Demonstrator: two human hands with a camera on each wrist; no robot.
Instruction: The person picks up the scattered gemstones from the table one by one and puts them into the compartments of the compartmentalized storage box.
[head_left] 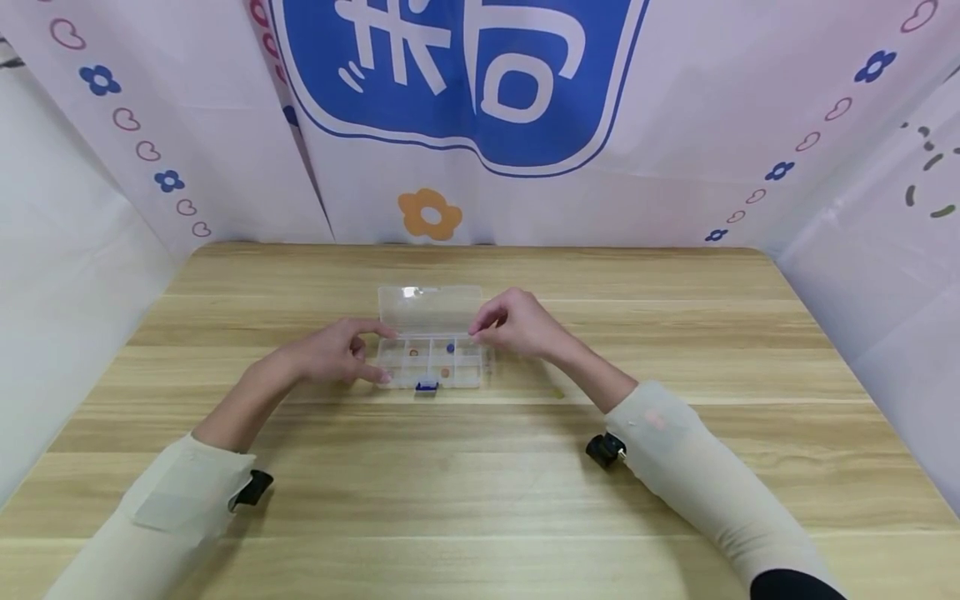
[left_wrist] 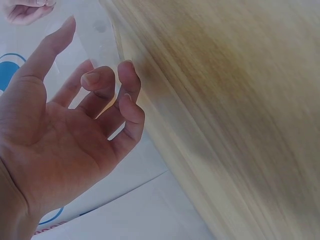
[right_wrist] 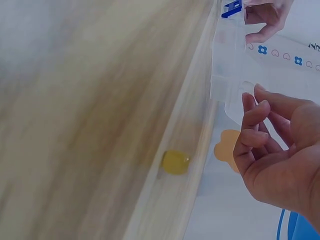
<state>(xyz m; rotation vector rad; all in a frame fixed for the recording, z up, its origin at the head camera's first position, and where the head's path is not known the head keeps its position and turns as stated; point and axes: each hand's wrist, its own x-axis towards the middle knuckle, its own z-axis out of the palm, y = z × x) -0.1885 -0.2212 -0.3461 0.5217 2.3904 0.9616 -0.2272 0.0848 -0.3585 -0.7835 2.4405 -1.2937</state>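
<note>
A clear plastic compartment box (head_left: 430, 363) stands on the table, its transparent lid (head_left: 430, 310) raised at the back. A blue bead (head_left: 450, 348), an orange ring (head_left: 414, 353) and an orange bead (head_left: 445, 372) lie in separate compartments. My left hand (head_left: 330, 352) holds the box's left end between thumb and index finger; its other fingers are curled (left_wrist: 65, 130). Over the back right corner is my right hand (head_left: 519, 323). Its thumb and index fingertips pinch a small clear rounded piece (right_wrist: 245, 85), largely hidden by the fingers.
A yellow bead (right_wrist: 176, 162) lies on the wooden table (head_left: 480, 483), to the right of the box and below the right forearm. A blue latch (head_left: 427, 386) is on the box's front edge. Behind the table hangs a printed white cloth (head_left: 570, 208).
</note>
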